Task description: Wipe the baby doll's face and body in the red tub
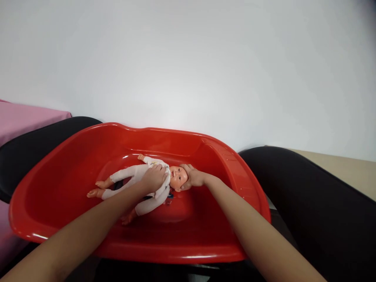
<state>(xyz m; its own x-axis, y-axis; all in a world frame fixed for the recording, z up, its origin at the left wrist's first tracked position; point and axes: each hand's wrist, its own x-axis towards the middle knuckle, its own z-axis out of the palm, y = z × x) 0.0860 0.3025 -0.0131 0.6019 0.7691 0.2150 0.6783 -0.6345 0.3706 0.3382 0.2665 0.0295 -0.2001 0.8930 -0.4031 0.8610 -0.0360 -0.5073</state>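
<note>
Left hand [155, 178] is pressing flat on the baby doll's [138, 184] chest; right hand [192, 177], at 3 o'clock, is cupping its head inside the red baby bathtub [58, 188].

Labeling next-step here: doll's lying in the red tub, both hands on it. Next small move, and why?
Probably lift the doll slightly: the left hand lies on its chest, the right hand cups its head, and it lies flat on the red tub's floor.
</note>
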